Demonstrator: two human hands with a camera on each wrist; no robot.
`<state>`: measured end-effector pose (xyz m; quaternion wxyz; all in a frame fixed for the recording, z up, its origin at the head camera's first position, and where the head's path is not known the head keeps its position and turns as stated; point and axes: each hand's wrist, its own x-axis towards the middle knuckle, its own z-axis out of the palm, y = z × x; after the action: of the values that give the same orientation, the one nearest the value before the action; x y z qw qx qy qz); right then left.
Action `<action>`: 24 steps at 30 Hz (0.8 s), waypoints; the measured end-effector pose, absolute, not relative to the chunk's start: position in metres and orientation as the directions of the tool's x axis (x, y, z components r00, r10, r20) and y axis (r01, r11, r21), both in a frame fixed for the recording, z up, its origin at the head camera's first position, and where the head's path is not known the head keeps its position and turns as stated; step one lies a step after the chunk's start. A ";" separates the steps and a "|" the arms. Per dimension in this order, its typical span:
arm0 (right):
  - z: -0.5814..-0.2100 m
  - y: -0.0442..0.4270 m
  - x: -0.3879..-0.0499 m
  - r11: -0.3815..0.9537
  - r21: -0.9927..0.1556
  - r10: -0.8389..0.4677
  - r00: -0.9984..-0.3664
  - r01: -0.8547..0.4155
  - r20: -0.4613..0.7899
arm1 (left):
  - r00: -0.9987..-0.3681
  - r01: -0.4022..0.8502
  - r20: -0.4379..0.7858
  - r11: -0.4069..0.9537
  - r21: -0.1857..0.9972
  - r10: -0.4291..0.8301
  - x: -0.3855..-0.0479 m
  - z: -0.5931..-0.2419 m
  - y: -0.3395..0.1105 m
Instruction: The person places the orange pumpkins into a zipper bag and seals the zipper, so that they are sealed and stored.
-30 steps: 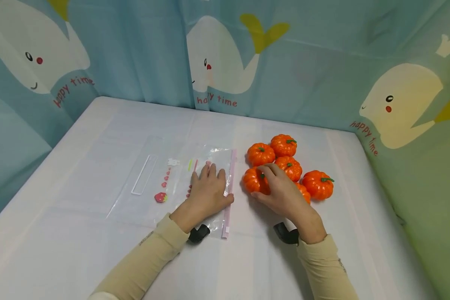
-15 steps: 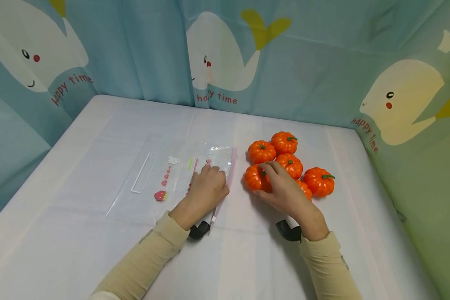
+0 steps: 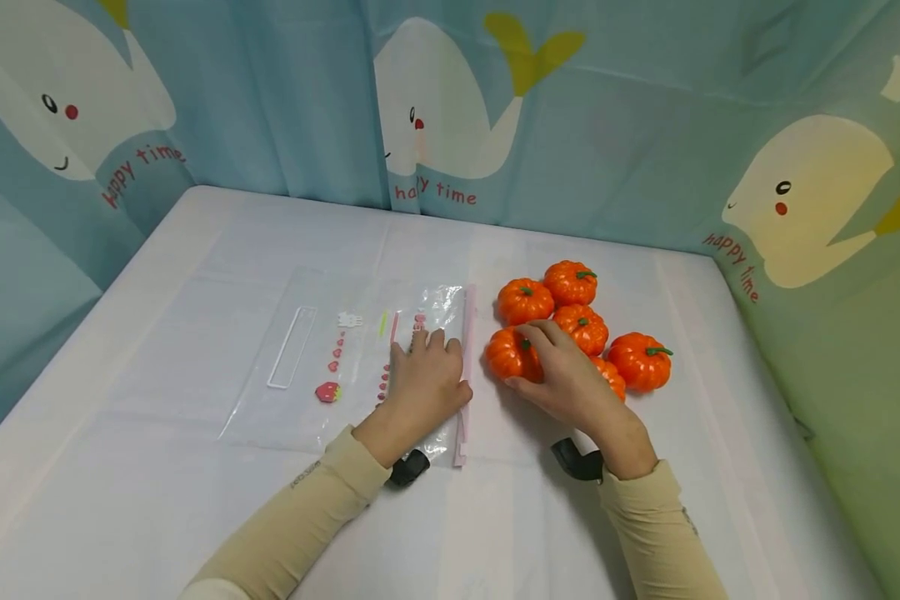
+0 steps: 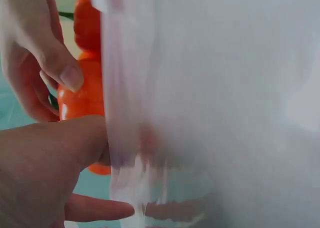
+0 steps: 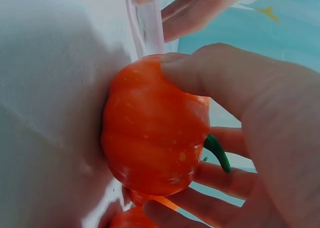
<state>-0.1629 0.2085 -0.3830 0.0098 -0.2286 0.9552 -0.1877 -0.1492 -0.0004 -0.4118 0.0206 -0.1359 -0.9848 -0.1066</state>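
My left hand (image 3: 429, 379) lies over the pink-edged end of a clear zip bag (image 3: 292, 412) printed with small pictures. In the left wrist view, the thumb (image 4: 90, 138) passes behind the bag's edge while a finger (image 4: 100, 208) touches the film, so the hand pinches the edge. My right hand (image 3: 570, 379) grips an orange toy pumpkin (image 5: 155, 128) from the side. The thumb presses on it, the fingers curve round its other side, and its green stem shows between them. That pumpkin sits on the table right of the bag.
More orange pumpkins stand right of and behind the held one, such as the far pumpkin (image 3: 570, 283) and the rightmost pumpkin (image 3: 639, 362). The white table (image 3: 157, 500) ends at a blue whale-print curtain (image 3: 285, 100). Black wrist-camera mounts sit under both wrists.
My left hand curled and lifted the bag's pink edge, then came down a little to the right, the bag spreading flatter. The right hand stays at the same pumpkin.
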 end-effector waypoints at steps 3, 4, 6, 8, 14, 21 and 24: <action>-0.383 0.208 -0.163 0.818 -0.366 -0.444 -0.892 -0.443 0.089 | -0.961 0.277 0.076 0.940 0.201 0.267 -0.147 -0.412 0.002; -0.384 0.208 -0.162 0.814 -0.371 -0.444 -0.891 -0.447 0.099 | -0.960 0.279 0.081 0.938 0.205 0.268 -0.147 -0.412 0.002; -0.384 0.206 -0.162 0.803 -0.382 -0.445 -0.887 -0.457 0.126 | -0.958 0.286 0.094 0.934 0.214 0.272 -0.146 -0.412 0.002; -0.384 0.203 -0.162 0.787 -0.397 -0.449 -0.880 -0.472 0.156 | -0.955 0.293 0.112 0.930 0.222 0.274 -0.146 -0.411 0.002; -0.387 0.194 -0.162 0.771 -0.397 -0.464 -0.866 -0.498 0.184 | -0.945 0.314 0.181 0.912 0.264 0.273 -0.148 -0.409 -0.002; -0.388 0.191 -0.160 0.788 -0.367 -0.462 -0.869 -0.494 0.180 | -0.914 0.370 0.288 0.876 0.308 0.285 -0.152 -0.407 -0.003; -0.388 0.191 -0.159 0.788 -0.360 -0.466 -0.866 -0.499 0.179 | -0.915 0.372 0.288 0.867 0.331 0.283 -0.152 -0.406 -0.002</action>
<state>-0.1594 0.1913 -0.3883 -0.0403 -0.2554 0.9448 -0.2014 -0.1522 -0.0020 -0.4057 0.1156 -0.1707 -0.9593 -0.1931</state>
